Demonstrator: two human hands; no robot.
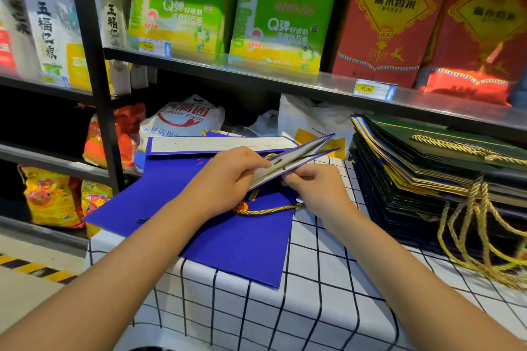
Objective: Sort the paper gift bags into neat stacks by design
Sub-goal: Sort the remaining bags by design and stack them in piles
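A flat blue paper gift bag (225, 239) lies on the checked tablecloth (308, 302), its gold cord handle (268, 209) curled on top. Its white-lined top edge (302, 158) is lifted and splayed open. My left hand (231, 177) holds that raised edge from the left, thumb on the white lining. My right hand (310, 184) pinches the same edge from below on the right. A tall pile of dark green, navy and yellow-edged gift bags (422, 177) with gold cords stands at the right of the table.
Black metal shelving (94, 71) rises right behind the table, its lip (285, 80) overhanging the far edge. Rice boxes and sacks fill the shelves. White plastic bags (182, 120) sit behind the blue bag. A hazard-striped floor edge (31, 268) lies lower left.
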